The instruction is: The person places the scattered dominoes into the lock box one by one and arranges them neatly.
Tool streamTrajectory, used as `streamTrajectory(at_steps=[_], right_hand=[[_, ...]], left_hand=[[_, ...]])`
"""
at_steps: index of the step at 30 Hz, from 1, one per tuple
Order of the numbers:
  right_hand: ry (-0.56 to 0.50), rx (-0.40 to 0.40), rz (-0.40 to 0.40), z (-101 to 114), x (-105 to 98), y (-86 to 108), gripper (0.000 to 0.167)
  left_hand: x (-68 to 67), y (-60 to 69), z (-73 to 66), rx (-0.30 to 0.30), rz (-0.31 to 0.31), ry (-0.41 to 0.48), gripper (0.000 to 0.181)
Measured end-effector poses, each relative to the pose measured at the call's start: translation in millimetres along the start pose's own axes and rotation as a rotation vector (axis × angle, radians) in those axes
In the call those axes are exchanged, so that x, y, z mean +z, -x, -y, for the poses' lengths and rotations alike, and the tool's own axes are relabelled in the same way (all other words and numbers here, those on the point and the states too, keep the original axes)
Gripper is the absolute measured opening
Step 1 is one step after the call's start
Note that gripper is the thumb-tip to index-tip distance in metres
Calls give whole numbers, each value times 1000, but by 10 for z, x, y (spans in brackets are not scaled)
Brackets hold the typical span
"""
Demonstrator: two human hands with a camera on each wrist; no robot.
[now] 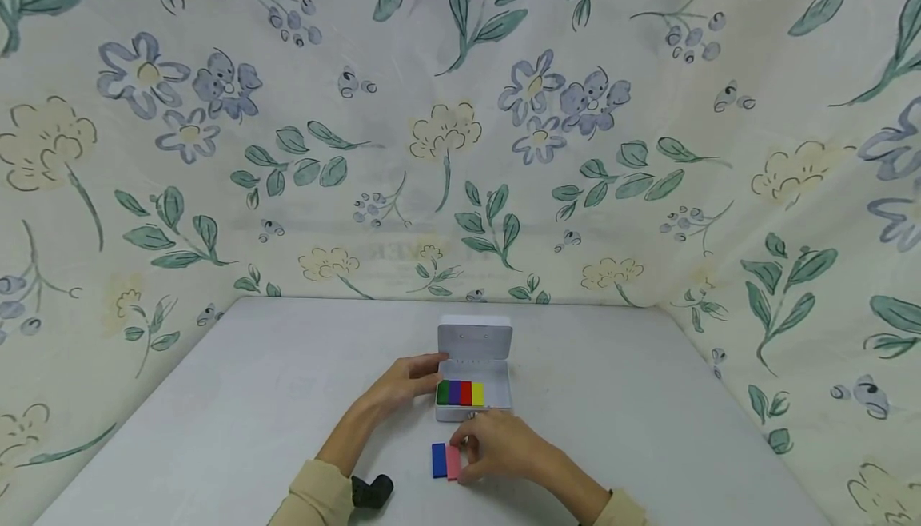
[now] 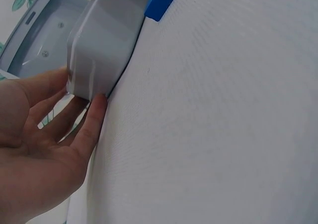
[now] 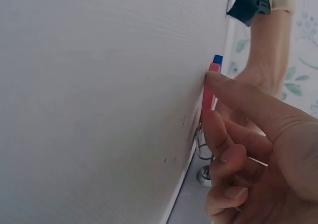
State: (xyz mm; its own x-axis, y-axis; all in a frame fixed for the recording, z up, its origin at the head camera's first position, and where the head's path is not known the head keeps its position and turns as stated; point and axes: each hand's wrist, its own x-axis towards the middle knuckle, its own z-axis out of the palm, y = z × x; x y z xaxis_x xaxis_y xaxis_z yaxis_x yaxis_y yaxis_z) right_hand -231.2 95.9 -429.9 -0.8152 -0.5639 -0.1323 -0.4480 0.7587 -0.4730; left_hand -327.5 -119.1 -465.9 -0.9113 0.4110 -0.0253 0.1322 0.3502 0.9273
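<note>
A light grey metal box (image 1: 509, 388) stands with its lid (image 1: 475, 342) raised. Inside lie green, purple, red and yellow blocks (image 1: 466, 393) side by side. My left hand (image 1: 403, 382) touches the box's left side with fairly straight fingers, near the back corner. In front of the box, my right hand (image 1: 507, 446) pinches a pink block (image 3: 210, 92) between thumb and index finger, the other fingers loosely bent. A blue block (image 1: 439, 460) lies against the pink one's left side on the table.
The white table (image 1: 288, 382) runs back to a flower-patterned cloth (image 1: 446, 190), which also hangs at both sides. A metal latch (image 3: 202, 174) is on the box's front. A black device (image 1: 372, 492) sits at my left wrist.
</note>
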Motion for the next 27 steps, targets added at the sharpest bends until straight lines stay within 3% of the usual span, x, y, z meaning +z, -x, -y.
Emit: streamTrajectory(at_steps=[9, 16, 27], right_hand=[[44, -11, 3, -7, 17, -30, 33], [27, -6, 29, -1, 22, -17, 33], [16, -29, 7, -9, -60, 16, 35]], left_hand=[[3, -5, 5, 2, -4, 2, 46], [12, 21, 8, -4, -2, -11, 47], [8, 19, -12, -16, -4, -2, 46]])
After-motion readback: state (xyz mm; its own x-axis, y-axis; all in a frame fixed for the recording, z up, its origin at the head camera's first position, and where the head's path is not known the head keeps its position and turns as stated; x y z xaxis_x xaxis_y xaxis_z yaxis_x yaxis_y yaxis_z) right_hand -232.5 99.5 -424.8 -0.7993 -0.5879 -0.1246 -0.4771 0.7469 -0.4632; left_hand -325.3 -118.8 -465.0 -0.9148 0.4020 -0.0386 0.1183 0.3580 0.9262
